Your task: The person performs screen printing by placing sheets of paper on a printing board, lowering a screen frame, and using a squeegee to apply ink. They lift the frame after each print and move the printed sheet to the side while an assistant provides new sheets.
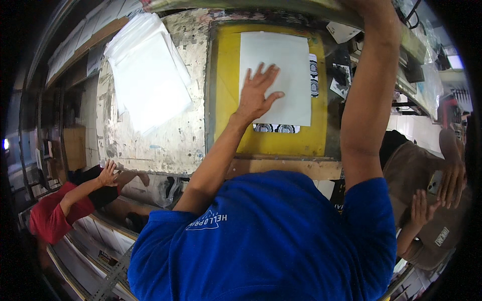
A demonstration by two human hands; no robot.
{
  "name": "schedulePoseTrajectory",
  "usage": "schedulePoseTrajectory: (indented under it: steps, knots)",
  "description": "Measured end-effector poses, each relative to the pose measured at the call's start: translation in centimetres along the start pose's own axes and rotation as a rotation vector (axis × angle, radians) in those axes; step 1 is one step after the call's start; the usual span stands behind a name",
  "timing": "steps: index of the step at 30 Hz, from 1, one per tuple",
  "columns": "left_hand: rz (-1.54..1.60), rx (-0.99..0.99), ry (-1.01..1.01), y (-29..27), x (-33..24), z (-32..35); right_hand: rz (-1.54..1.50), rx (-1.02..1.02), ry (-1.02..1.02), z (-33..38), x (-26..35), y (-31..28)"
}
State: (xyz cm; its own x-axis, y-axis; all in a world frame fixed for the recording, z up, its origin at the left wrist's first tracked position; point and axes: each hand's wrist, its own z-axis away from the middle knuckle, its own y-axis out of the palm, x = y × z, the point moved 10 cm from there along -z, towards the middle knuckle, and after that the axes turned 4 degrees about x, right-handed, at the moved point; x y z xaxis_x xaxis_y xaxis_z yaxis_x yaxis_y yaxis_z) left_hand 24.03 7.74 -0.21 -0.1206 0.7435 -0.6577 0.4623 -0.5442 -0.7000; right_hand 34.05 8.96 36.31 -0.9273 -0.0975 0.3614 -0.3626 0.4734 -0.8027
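My left hand [258,93] lies with its fingers spread on a white sheet [286,55]. That sheet rests on a yellow board [226,120]. Black-and-white printed emblems [276,128] peek out past the sheet's near and right edges; the rest of the print is covered. My right arm stretches up to the far right, where my right hand [369,6] is cut off by the picture's top edge beside a long raised frame edge [281,9]. The right hand's fingers are hidden, so its grip does not show.
Left of the board, a loose stack of white sheets [150,70] sits on a paint-stained tabletop [155,155]. A person in red [63,205] has a hand at the table's near left corner. Another person in brown [422,175] stands close on the right. Printed scraps [340,80] lie right of the board.
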Motion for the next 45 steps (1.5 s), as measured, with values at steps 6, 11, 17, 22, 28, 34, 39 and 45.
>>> schedulePoseTrajectory:
  steps: [6, 11, 17, 22, 28, 34, 39, 45]
  knots:
    - [-0.39, 0.108, -0.234, -0.1, 5.2, 4.4, 0.195, -0.121, -0.151, 2.5, 1.2, 0.0]
    - [-0.408, 0.215, -0.215, 1.9, 6.8, 6.6, 0.036, -0.003, 0.077, 2.3, -0.1, 1.0]
    - [-0.303, 0.069, -0.175, 0.0, 5.9, 6.2, 0.105, -0.185, -0.208, 3.4, 1.2, 0.4]
    - [0.647, -0.556, -0.144, -11.7, 1.0, 7.5, 0.134, -0.178, -0.159, 8.8, 2.3, 3.7]
    - [0.954, -0.646, -0.476, -11.2, 1.3, 15.2, 0.1, 0.041, 0.129, 17.7, 2.5, 10.9]
    - [0.387, -0.524, -0.437, -6.8, 5.4, 20.7, -0.128, 0.204, 0.286, 25.9, -4.4, 22.9]
    - [-0.038, -0.416, -0.424, -6.3, 5.5, 21.1, 0.118, 0.552, 0.352, 27.5, -3.8, 27.7]
    - [-0.037, -0.39, -0.464, -6.2, 5.8, 21.5, 0.14, 0.312, 0.318, 23.3, -10.1, 29.1]
